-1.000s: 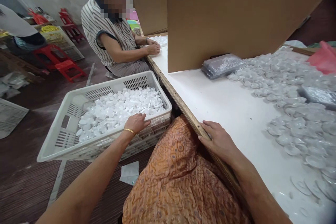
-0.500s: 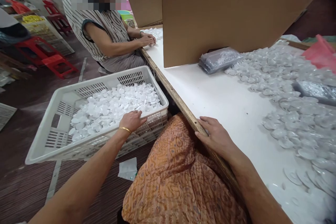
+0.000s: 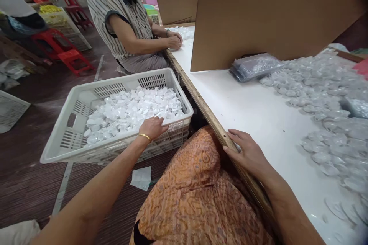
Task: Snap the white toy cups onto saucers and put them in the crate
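My left hand (image 3: 154, 127), with a gold bangle on its wrist, grips the near rim of a white plastic crate (image 3: 74, 101) on my left. The crate holds several small white plastic lids (image 3: 135, 109). My right hand (image 3: 247, 152) rests on the wooden edge of the white table (image 3: 253, 115), fingers curled over the edge. Clear plastic lids (image 3: 324, 95) lie spread over the right of the table.
A tall cardboard divider (image 3: 258, 11) stands across the table, a bagged stack of lids (image 3: 254, 67) at its foot. A person in a striped shirt (image 3: 126, 23) sits beyond the crate, hands on the table. Red stools (image 3: 64, 51) stand on the floor at left.
The view has shifted slightly. My left hand stays on the crate's rim and my right hand stays on the table edge; the crate looks slightly nearer the table.
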